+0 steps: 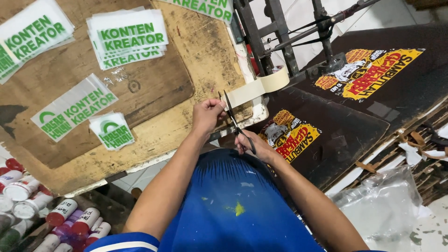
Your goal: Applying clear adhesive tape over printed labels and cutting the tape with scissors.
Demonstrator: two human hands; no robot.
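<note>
My left hand (207, 114) pinches the loose end of a beige strip of tape (254, 89) that runs back to a roll fixed on the black metal frame (280, 32). My right hand (254, 148) grips black scissors (235, 119), their blades up against the strip near my left fingers. Both hands hover over the edge of a worn wooden board (154, 79). Below them is my blue shirt with paint spots.
Clear film sheets with green lettering (128, 37) lie in stacks on the board. Black fabric with yellow and red prints (368, 72) lies on platens at right. Several paint jars (60, 214) stand at lower left. A crumpled plastic bag (382, 205) lies at lower right.
</note>
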